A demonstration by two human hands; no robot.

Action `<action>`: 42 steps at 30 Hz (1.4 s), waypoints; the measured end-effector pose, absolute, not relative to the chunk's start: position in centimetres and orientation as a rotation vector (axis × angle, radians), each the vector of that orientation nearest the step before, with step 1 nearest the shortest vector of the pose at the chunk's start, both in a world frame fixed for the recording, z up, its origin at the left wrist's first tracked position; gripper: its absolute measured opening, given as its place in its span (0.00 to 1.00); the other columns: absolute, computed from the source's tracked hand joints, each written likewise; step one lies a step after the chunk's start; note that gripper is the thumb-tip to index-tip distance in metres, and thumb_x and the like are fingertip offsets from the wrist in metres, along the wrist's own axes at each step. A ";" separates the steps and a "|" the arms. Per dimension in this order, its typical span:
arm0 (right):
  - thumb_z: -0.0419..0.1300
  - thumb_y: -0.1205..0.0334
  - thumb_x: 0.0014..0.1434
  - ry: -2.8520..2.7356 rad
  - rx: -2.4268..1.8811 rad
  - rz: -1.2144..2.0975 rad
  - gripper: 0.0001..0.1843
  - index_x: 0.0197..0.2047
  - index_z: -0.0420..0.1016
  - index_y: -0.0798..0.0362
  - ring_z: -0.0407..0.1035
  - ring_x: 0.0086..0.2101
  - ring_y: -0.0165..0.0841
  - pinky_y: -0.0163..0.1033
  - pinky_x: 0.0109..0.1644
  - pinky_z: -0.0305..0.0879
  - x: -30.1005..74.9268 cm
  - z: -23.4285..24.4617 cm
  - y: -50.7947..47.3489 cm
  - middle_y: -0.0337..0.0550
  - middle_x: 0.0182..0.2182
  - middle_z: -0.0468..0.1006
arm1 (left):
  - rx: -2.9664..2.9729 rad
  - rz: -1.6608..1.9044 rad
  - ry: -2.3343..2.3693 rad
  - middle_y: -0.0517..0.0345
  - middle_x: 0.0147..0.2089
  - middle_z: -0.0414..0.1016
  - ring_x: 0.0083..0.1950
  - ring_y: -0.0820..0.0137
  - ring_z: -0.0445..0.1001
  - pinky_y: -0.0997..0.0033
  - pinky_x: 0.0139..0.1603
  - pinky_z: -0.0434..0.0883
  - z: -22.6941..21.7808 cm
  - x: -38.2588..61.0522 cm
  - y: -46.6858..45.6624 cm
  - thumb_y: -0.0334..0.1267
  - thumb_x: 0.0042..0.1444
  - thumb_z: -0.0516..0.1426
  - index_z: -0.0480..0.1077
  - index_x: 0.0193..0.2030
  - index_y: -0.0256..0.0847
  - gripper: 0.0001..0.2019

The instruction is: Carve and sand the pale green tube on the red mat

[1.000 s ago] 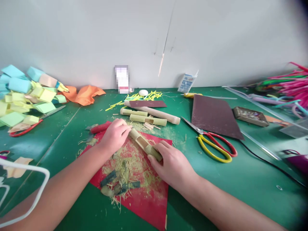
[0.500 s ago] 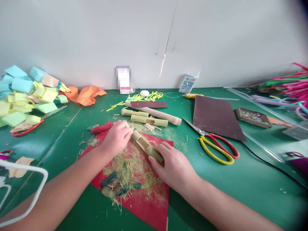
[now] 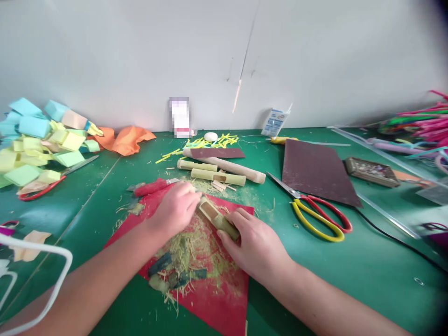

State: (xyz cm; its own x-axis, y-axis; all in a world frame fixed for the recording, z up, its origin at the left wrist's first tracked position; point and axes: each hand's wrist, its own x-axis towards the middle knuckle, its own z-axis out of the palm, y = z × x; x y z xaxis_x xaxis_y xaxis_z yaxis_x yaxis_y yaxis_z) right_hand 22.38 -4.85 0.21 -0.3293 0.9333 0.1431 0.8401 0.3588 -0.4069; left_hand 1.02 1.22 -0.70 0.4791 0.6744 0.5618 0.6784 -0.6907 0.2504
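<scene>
A short bamboo tube (image 3: 215, 213) with a rectangular notch cut in its side lies slanted over the red sheet (image 3: 227, 298). My right hand (image 3: 254, 240) is wrapped round its near end. At the far end my left hand (image 3: 179, 205) is closed, its fingertips against the tube's rim. Whatever is between those fingers is hidden. Beside the left hand lies a knife with a red handle (image 3: 150, 187), its blade partly showing. Bamboo shavings (image 3: 185, 261) and dark scraps (image 3: 182, 277) cover the middle of the sheet.
Two more cut bamboo tubes (image 3: 219, 177) and a longer pale stick (image 3: 245, 171) lie beyond my hands. To the right are scissors (image 3: 317, 214), a dark brown sheet (image 3: 315, 172) and a small box (image 3: 371, 171). Folded papers (image 3: 42, 140) pile up at left, near a white frame (image 3: 52, 289).
My left hand has slid slightly right and nearer along the bamboo tube's far end, uncovering more of the knife blade. My right hand keeps its hold.
</scene>
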 end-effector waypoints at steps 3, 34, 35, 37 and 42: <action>0.55 0.58 0.56 -2.278 -1.557 0.370 0.06 0.33 0.67 0.51 0.65 0.30 0.32 0.36 0.31 0.55 22.4 0.2 -4.9 0.40 0.32 0.71 | -2.744 -1.048 -1.209 0.54 0.34 0.69 0.38 0.69 0.67 0.67 0.40 0.68 -0.7 1.0 1.2 0.33 0.63 0.51 0.72 0.38 0.37 0.09; 0.55 0.58 0.56 -2.281 -1.582 0.396 0.07 0.31 0.66 0.51 0.62 0.26 0.29 0.34 0.28 0.52 22.3 0.7 -4.5 0.40 0.30 0.71 | -2.717 -1.032 -1.259 0.54 0.34 0.69 0.37 0.69 0.67 0.66 0.40 0.68 -0.7 0.6 1.4 0.33 0.63 0.51 0.73 0.39 0.37 0.09; 0.55 0.58 0.56 -2.281 -1.589 0.399 0.07 0.31 0.66 0.51 0.62 0.26 0.29 0.34 0.28 0.52 22.4 0.7 -4.5 0.40 0.30 0.71 | -2.696 -1.043 -1.273 0.54 0.34 0.69 0.37 0.69 0.67 0.66 0.41 0.68 -0.7 0.4 1.5 0.33 0.63 0.51 0.73 0.39 0.37 0.09; 0.54 0.57 0.57 -2.283 -1.599 0.408 0.08 0.30 0.66 0.51 0.61 0.26 0.29 0.34 0.27 0.52 22.4 0.7 -4.4 0.40 0.30 0.71 | -2.634 -1.063 -1.324 0.54 0.33 0.69 0.37 0.69 0.67 0.66 0.41 0.68 -0.7 0.0 2.0 0.33 0.62 0.52 0.73 0.38 0.37 0.09; 0.54 0.57 0.56 -2.283 -1.594 0.402 0.08 0.30 0.66 0.51 0.61 0.26 0.28 0.34 0.28 0.52 22.5 0.5 -4.3 0.40 0.29 0.71 | -2.588 -1.020 -1.381 0.54 0.33 0.68 0.36 0.69 0.67 0.67 0.39 0.67 -0.9 -0.4 2.6 0.32 0.62 0.52 0.74 0.38 0.36 0.09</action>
State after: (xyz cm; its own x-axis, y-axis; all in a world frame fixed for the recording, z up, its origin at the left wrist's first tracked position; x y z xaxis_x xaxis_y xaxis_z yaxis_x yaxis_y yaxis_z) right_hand 22.53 -4.34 0.47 -0.3218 0.9411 0.1036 0.8490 0.3352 -0.4085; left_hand -0.41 2.63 -0.94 0.3887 0.7291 0.5633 0.7527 -0.6038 0.2623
